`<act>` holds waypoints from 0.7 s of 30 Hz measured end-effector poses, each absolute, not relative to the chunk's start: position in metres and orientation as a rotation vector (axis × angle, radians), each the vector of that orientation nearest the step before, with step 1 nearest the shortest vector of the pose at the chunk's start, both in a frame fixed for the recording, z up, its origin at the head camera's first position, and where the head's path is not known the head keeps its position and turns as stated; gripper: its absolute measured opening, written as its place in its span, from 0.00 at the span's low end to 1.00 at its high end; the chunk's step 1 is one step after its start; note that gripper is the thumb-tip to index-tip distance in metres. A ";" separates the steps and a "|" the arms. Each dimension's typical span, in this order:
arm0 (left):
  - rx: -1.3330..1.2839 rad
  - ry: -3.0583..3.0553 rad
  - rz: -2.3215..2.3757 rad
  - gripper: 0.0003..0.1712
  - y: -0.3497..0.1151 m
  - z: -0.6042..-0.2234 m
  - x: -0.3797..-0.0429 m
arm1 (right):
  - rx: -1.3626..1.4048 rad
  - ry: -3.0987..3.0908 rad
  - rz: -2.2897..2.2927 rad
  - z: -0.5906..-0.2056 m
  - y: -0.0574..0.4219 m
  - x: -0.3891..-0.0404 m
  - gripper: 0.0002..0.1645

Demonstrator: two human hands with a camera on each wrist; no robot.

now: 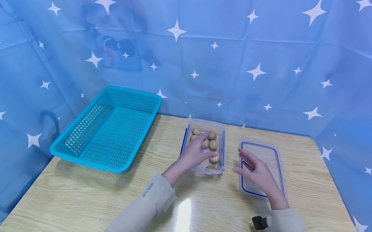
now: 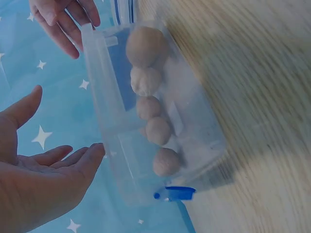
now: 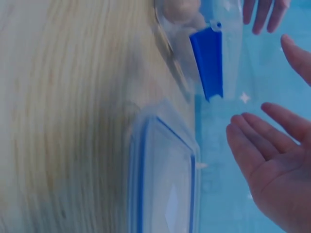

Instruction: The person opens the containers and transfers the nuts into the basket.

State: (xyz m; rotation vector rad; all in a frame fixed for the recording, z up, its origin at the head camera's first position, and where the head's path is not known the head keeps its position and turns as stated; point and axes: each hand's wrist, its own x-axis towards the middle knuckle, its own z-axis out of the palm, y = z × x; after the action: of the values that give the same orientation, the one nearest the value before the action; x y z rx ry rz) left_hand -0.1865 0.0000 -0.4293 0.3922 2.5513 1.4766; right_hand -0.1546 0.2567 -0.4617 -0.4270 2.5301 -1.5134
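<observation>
A clear plastic box (image 1: 224,153) with blue clips stands at the table's far side, and several walnuts (image 1: 213,145) lie in it. Over the box's left part hovers my left hand (image 1: 192,154), its fingers spread and nothing held. The left wrist view shows the walnuts (image 2: 159,131) through the box's wall, with the palm above the opening. To the right, a clear lid (image 1: 269,155) with a blue seal lies flat on the table. My right hand (image 1: 258,173) is held above the lid's left edge, fingers apart, holding nothing.
A turquoise perforated basket (image 1: 115,130) sits on the left of the wooden table (image 1: 221,222). Behind the table hangs a blue curtain (image 1: 200,63) with white stars. A small black object (image 1: 259,222) is at the right wrist.
</observation>
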 end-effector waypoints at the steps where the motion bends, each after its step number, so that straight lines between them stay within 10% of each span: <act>1: 0.393 2.555 1.476 0.45 -0.001 -0.430 -0.186 | -0.429 2.524 -1.516 -0.462 0.254 -0.155 0.47; 21: 0.403 2.567 1.455 0.46 -0.011 -0.442 -0.183 | -0.437 2.522 -1.486 -0.482 0.209 -0.160 0.59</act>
State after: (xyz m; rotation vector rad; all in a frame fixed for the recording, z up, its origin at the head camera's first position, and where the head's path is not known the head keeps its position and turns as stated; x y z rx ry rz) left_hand -0.1831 -0.0113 -0.4416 0.4029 2.5674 1.4549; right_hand -0.1603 0.2093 -0.4819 -0.4372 2.5218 -1.4862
